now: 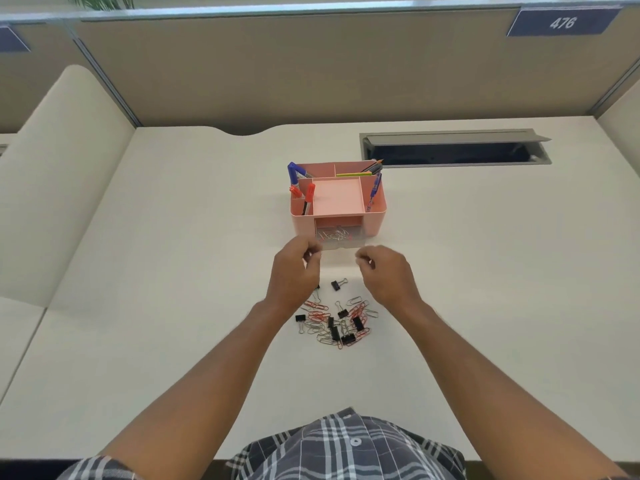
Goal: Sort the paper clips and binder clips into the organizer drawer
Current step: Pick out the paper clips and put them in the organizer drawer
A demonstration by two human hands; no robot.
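head view: a pink organizer (337, 202) stands on the white counter (173, 271), near its middle. its clear drawer (341, 239) is pulled out toward the person from the front of the organizer, and some silver paper clips (334, 234) lie inside it. the open top compartments hold red markers (304, 194), a blue marker (296, 171), a blue pen (375, 188) and pencils (363, 169).

the left hand (294, 275) is at the drawer's near left corner, fingers (313, 256) curled in close together; whether they pinch a clip or touch the drawer edge cannot be told. the right hand (388, 271) hangs just past the drawer's near right corner, fingers (365, 259) also bent inward and nearly closed, and anything between them is too small to make out.

between the two forearms, nearer the person, a loose pile of clips (337, 322) lies on the counter: red and silver paper clips tangled with several black binder clips (356, 323). one binder clip (337, 284) sits apart from the pile, between the hands and close to the drawer front. another (300, 318) lies at the pile's left edge.

behind the organizer a grey cable hatch (453, 147) is open in the counter. a beige partition (311, 74) rises at the far edge, bearing a blue tag (562, 22) reading 476. a plaid shirt (346, 445) shows at the bottom.
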